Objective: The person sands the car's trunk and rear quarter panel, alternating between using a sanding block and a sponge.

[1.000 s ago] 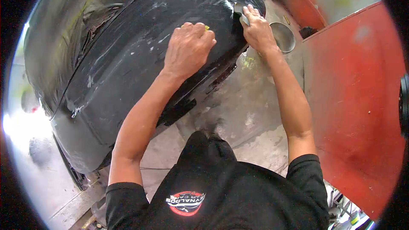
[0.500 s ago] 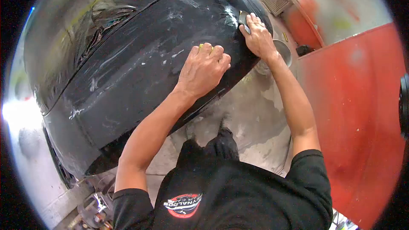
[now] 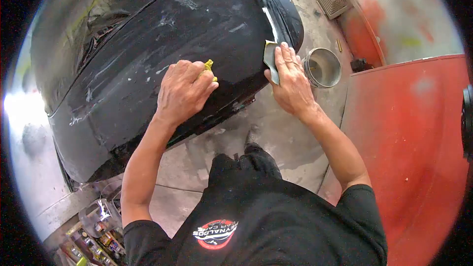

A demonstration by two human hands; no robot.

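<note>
A black car body panel [image 3: 133, 64], wet and streaked with whitish residue, spans the upper left of the head view. My left hand [image 3: 185, 91] is closed around a crumpled yellow cloth [image 3: 209, 65] over the panel's near side; most of the cloth is hidden in my fist. My right hand [image 3: 290, 79] lies along the panel's right edge with the fingers extended, keeping a grey sheet of sandpaper [image 3: 270, 61] between thumb and fingers. Just beyond the sandpaper, a white streak [image 3: 269, 23] runs along the edge.
A metal bucket [image 3: 323, 68] of liquid stands on the concrete floor right of my right hand. Plastic sheeting [image 3: 69, 34] covers the car's upper left. A red panel [image 3: 409, 152] fills the right side. Assorted bottles and tools [image 3: 93, 236] sit at lower left.
My left hand has moved left and toward me with the yellow cloth. My right hand has come down along the panel edge with the sandpaper, and the bucket shows more fully.
</note>
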